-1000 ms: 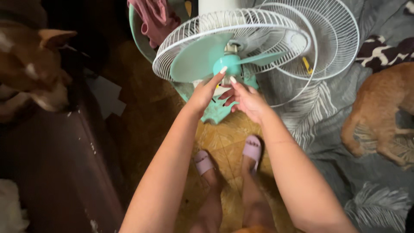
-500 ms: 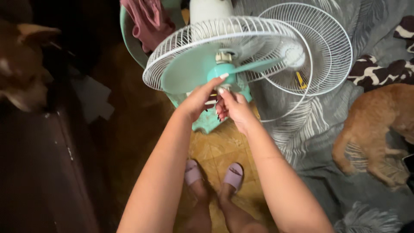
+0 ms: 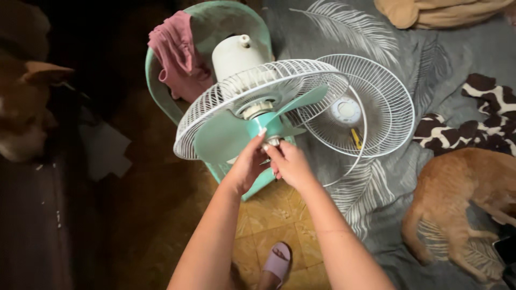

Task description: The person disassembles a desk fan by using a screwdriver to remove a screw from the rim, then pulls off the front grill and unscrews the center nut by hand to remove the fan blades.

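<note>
A dim room has yellowish patterned floor tiles (image 3: 271,212), a grey leaf-print blanket (image 3: 414,32) spread at the right with a ginger cat (image 3: 462,193) lying on it, and a dog (image 3: 24,107) at the far left edge. A fan (image 3: 258,115) stands on a green plastic chair (image 3: 215,27) draped with a pink cloth (image 3: 174,53); its white wire rear guard curves behind smooth teal blades, and the loose front guard (image 3: 371,107) leans just beside it. The left hand (image 3: 248,165) cups the teal hub with fingers curled, while the right hand (image 3: 289,164) pinches the small cap at the hub's centre.
</note>
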